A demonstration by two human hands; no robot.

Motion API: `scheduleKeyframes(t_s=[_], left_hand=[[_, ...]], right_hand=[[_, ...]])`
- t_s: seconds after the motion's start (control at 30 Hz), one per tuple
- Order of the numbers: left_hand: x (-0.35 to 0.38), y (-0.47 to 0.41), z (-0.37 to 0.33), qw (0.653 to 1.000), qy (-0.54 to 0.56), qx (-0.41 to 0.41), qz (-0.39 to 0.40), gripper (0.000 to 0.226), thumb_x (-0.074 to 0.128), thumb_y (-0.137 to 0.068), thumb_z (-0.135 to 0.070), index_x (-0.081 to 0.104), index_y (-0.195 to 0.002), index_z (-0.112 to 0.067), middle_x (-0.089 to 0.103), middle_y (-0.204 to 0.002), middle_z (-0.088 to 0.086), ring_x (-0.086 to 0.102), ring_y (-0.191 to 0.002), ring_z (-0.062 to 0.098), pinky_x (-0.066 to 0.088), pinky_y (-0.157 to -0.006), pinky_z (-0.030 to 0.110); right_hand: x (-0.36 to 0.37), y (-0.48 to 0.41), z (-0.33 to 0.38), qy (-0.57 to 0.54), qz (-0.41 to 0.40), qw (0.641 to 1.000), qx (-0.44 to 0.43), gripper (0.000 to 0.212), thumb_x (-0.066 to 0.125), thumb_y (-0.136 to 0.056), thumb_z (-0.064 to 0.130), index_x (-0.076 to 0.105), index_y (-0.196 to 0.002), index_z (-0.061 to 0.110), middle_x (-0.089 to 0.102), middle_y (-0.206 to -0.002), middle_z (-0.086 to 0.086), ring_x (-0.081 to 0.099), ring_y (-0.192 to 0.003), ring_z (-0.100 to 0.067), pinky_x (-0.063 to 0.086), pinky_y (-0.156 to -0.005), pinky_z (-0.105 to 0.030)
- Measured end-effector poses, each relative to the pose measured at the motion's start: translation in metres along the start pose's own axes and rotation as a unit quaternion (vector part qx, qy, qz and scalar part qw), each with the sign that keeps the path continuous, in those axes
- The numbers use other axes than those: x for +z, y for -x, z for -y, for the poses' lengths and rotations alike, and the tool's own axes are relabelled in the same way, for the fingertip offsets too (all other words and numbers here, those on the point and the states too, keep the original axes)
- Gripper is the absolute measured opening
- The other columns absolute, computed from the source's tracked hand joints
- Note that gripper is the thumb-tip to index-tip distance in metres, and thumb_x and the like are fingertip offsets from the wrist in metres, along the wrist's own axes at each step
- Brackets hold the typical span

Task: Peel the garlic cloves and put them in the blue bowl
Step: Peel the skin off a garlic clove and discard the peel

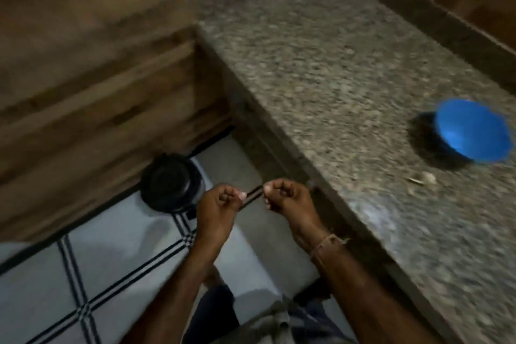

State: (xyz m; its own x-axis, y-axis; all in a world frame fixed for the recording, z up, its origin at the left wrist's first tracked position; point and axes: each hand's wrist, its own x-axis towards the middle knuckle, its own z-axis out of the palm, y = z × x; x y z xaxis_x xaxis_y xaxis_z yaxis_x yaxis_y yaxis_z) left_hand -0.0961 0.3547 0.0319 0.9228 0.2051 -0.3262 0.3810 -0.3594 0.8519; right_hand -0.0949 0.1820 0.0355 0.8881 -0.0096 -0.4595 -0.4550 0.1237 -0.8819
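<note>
The blue bowl [472, 134] is picked up at the right edge of the frame, set on the speckled granite counter [321, 78]. Its mouth is turned upward and seen at a slant. Being round, it offers no long axis. It is rendered plain bright blue, and its inside is too blurred to be read. Just below and left of it, a pale scrap [422, 177] is laid on the stone with its long axis running roughly left to right. Whether it is clove or peel cannot be told.

At lower centre, two fists are held off the counter's edge, over the tiled floor [111, 274]. The left hand [220, 200] and right hand [286, 194] are curled tight with knuckles close together, and whether anything is gripped cannot be told. A black round object [171, 181] is seen on the floor just beside the left hand.
</note>
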Motion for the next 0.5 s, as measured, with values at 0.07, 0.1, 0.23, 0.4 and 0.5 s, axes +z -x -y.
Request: scheduleKeyframes(t_s=[0.07,0.1,0.23,0.4,0.5], left_hand=[[-0.054,-0.015,0.030,1.000,0.010,-0.019,-0.020,0.015,0.077,-0.091,-0.009,0.070,-0.078,-0.010,0.072,-0.072,-0.001,0.065,-0.065,0.001,0.050,-0.067,0.025],[-0.078,-0.023,0.044,0.999,0.016,-0.029,-0.035,0.015,0.077,-0.092,-0.011,0.070,-0.079,-0.009,0.072,-0.073,0.001,0.066,-0.067,0.004,0.050,-0.068,0.026],[-0.151,-0.051,0.086,0.994,0.018,-0.074,-0.082,0.012,0.077,-0.093,-0.017,0.074,-0.083,-0.011,0.075,-0.080,0.000,0.067,-0.074,0.005,0.046,-0.067,0.016],[-0.203,-0.082,0.119,0.986,0.030,-0.117,-0.115,0.022,0.076,-0.094,-0.020,0.066,-0.075,-0.019,0.068,-0.070,-0.005,0.061,-0.062,-0.001,0.040,-0.058,0.006],[-0.222,-0.098,0.139,0.978,0.053,-0.155,-0.132,0.015,0.076,-0.094,-0.024,0.070,-0.082,-0.018,0.072,-0.077,-0.004,0.066,-0.072,0.008,0.049,-0.067,0.022]], right_hand=[[0.057,-0.012,-0.008,0.011,0.023,1.000,0.012,0.007,0.067,-0.098,-0.001,0.069,-0.091,0.002,0.065,-0.068,-0.004,0.060,-0.060,-0.007,0.053,-0.063,-0.020],[0.083,-0.017,-0.012,0.012,0.034,0.999,0.019,0.007,0.066,-0.098,-0.002,0.069,-0.091,0.001,0.064,-0.067,-0.004,0.060,-0.059,-0.007,0.054,-0.064,-0.020],[0.161,-0.040,-0.026,0.022,0.046,0.997,0.056,0.006,0.068,-0.097,0.000,0.072,-0.092,0.003,0.068,-0.071,-0.003,0.062,-0.064,-0.008,0.058,-0.068,-0.023],[0.223,-0.075,-0.042,0.063,0.062,0.994,0.071,0.007,0.068,-0.096,0.002,0.072,-0.091,0.003,0.069,-0.076,-0.007,0.061,-0.066,-0.013,0.057,-0.069,-0.026],[0.252,-0.103,-0.052,0.090,0.078,0.990,0.071,0.007,0.067,-0.098,0.003,0.071,-0.094,-0.001,0.068,-0.082,-0.013,0.061,-0.071,-0.018,0.058,-0.072,-0.030]])
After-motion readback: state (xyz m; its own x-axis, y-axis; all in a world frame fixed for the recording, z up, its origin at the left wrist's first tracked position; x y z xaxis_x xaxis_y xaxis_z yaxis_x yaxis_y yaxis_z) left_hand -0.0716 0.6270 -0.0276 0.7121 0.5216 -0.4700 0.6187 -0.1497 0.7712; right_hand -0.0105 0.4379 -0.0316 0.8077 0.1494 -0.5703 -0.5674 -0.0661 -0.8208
